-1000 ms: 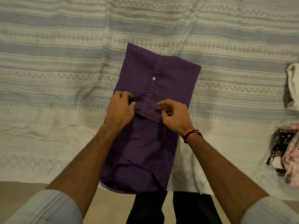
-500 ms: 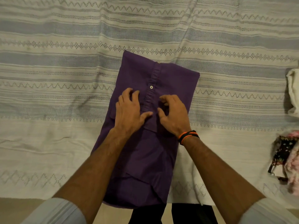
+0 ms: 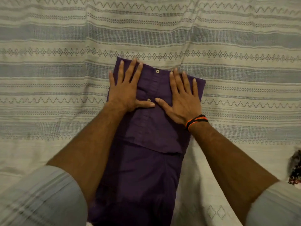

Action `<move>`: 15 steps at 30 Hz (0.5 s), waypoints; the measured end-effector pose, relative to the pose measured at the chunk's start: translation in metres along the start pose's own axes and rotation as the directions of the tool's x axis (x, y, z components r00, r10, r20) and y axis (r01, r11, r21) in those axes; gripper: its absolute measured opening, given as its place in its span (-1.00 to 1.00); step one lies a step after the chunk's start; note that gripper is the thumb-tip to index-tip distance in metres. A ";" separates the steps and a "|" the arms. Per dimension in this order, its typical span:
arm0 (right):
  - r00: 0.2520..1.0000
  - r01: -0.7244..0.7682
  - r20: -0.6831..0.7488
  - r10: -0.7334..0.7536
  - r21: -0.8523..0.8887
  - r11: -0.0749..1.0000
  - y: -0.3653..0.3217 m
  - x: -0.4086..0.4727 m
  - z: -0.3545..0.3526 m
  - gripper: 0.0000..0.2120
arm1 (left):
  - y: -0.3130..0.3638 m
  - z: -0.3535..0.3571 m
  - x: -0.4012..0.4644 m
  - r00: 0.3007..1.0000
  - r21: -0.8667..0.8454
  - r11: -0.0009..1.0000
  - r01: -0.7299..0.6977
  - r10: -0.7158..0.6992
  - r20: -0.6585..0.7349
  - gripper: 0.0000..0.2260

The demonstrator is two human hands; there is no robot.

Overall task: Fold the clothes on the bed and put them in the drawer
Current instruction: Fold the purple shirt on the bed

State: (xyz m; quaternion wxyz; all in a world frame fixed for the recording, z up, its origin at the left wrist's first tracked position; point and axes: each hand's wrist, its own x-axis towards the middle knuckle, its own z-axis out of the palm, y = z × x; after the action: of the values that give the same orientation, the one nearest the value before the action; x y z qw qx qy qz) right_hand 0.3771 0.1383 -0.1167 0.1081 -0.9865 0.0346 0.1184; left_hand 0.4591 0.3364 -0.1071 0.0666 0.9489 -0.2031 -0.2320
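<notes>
Nearest the camera, two pale rolled-up sleeves frame the view, the left sleeve [image 3: 40,198] and the right sleeve [image 3: 275,204], with bare forearms reaching forward from them. Between the forearms lies the purple shirt [image 3: 143,176], partly folded into a long narrow strip on the striped bedspread [image 3: 48,111]; its near end runs below the wrists to the bottom edge of the view. A folded-over upper layer ends in a slanted edge just behind the wrists, and the button placket runs up between the two hands.

The right wrist wears an orange and black band [image 3: 196,121]. The left hand [image 3: 125,88] lies flat on the shirt's far left part, fingers straight and spread, thumb pointing inward. The right hand [image 3: 184,97] lies flat on the far right part in the same way, fingers splayed, thumb pointing toward the left thumb. The thumb tips nearly meet just below a button [image 3: 148,100]. A second button [image 3: 157,71] sits beyond, between the fingertips of both hands.

Off to the right of the right forearm, at the edge of the view, a dark patterned cloth [image 3: 295,168] rests on the bedspread, which stretches away past the fingertips.
</notes>
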 end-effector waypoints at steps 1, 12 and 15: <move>0.999 -0.035 0.012 0.035 0.022 0.999 0.004 -0.002 -0.001 -0.07 | -0.004 -0.002 0.001 1.000 -0.021 1.000 -0.002 0.002 0.013 0.21; 0.941 -0.251 -0.137 0.310 0.334 0.909 0.030 0.013 -0.034 -0.49 | -0.022 -0.033 0.031 0.882 -0.572 0.787 0.230 -0.417 -0.219 -0.44; 0.930 -0.321 -0.035 0.367 0.415 0.852 0.036 0.024 -0.043 -0.62 | -0.025 -0.043 0.045 0.837 -0.753 0.561 0.344 -0.547 -0.026 -0.40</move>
State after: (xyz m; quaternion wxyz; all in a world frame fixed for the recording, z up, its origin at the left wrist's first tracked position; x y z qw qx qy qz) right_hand 0.4071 0.0926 -0.0892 0.2832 -0.9258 0.2402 0.0702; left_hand 0.5246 0.3417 -0.0930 0.3983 0.8849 0.1642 -0.1768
